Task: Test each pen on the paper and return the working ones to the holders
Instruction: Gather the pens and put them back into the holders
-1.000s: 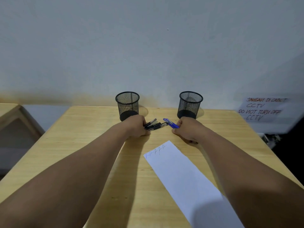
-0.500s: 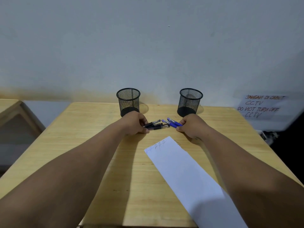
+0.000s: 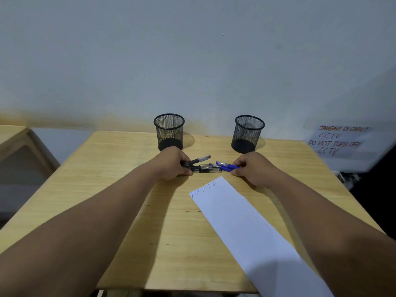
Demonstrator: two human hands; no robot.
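Two black mesh holders stand at the back of the wooden table, the left holder (image 3: 169, 131) and the right holder (image 3: 247, 133); both look empty. In front of them my left hand (image 3: 174, 166) is closed on a bunch of black pens (image 3: 201, 165) that lie on the table, tips pointing right. My right hand (image 3: 251, 169) pinches the ends of the blue pens (image 3: 226, 165), which point left and meet the black ones. A white strip of paper (image 3: 246, 228) runs from below the pens toward the near right, with several small ink marks at its far end.
The table (image 3: 120, 189) has its front edge near the bottom of the view. A second wooden table (image 3: 10, 133) stands at the left. A handwritten CCTV notice (image 3: 338, 140) hangs on the wall at the right, with dark cables below it.
My right hand has drawn slightly right along the blue pens. The left hand keeps its hold on the black pens. The camera has tilted up a little.
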